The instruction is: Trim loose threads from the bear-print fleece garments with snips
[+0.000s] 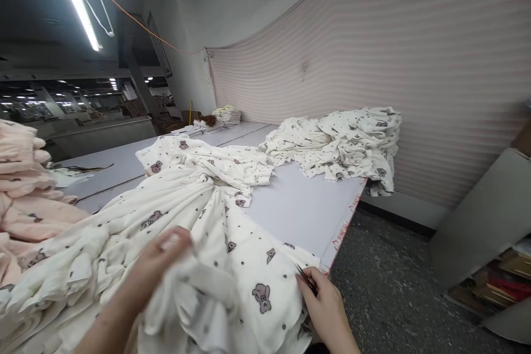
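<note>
White fabric (240, 254) printed with brown bears and small dots spreads over the near part of the table. My left hand (168, 254), smeared by motion, is above it, beside a blurred bunch of the same white cloth (194, 293); whether its fingers grip the cloth is unclear. At the fabric's right edge my right hand (323, 301) is closed around small dark thread snips (307, 281), their tips pointing up and left. That hand also touches the fabric's edge. The lower end of the snips is hidden in the palm.
Another heap of the printed white cloth (340, 141) lies at the table's far right corner. Pink fabric (33, 193) is piled at the left. Folded stacks (227, 116) stand at the back of the table (286, 199). A grey cabinet (481, 238) stands right, across the floor (385, 276).
</note>
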The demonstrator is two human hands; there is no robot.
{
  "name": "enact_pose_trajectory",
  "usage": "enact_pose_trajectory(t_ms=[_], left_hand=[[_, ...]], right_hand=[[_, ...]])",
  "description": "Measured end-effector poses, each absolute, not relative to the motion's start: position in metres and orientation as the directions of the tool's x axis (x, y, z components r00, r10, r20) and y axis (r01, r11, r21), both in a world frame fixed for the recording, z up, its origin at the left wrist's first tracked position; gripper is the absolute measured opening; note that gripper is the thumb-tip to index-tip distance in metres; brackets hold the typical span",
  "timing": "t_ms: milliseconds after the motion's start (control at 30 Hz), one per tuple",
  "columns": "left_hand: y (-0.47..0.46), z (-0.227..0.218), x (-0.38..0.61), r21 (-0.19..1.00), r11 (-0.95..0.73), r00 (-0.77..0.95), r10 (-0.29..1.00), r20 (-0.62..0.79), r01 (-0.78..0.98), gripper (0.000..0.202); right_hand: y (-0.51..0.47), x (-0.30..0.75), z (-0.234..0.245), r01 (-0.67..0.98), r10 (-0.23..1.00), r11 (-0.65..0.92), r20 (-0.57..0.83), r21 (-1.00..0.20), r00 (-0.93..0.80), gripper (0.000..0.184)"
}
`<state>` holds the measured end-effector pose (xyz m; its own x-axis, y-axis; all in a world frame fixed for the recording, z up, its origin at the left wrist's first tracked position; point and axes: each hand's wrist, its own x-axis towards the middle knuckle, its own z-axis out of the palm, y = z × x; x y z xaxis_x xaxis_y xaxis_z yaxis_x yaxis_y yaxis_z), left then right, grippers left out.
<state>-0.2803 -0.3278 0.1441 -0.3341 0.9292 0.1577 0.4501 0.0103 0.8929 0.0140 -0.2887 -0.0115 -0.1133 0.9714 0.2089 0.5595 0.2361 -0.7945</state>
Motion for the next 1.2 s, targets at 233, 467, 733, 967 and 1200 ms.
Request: enact_pose_trajectory(t_ms=[233,467,733,967,1200], left_hand=[[-0.308,0.101,-0.171,0.463,-0.165,0.182,0.983,0.008,0.871,0.018],[-0.313,0.094,-0.192,0.730,-0.166,0.111,0.986,0.123,0.663,0.010],[-0.333,0.108,-0.226,0.853,-0.052,-0.044,0.995,0.088,0.520,0.019],[-0.353,0.121,-0.226,0.317,0.024,0.007,0.995,-0.098,0.948,0.038],[-0.352,0.081,-0.181,0.156,-0.117,0.107,0.992,0.071,0.981,0.034]], right_hand=[[-0.288,-0.018,0.034,0.056,0.977,0.142,0.131,-0.988,-0.169,0.034],[-0.307,-0.007,-0.009,0.022,0.991,0.077,0.074,-0.997,-0.112,0.035],[-0.309,-0.018,-0.007,0.390,0.969,0.240,0.193,-0.889,-0.156,0.017],[-0.305,-0.014,0.014,0.082,0.955,0.248,0.229,-0.965,-0.189,0.009],[-0.313,-0.024,0.036,-0.293,0.960,0.006,0.088,-0.956,-0.267,0.027]])
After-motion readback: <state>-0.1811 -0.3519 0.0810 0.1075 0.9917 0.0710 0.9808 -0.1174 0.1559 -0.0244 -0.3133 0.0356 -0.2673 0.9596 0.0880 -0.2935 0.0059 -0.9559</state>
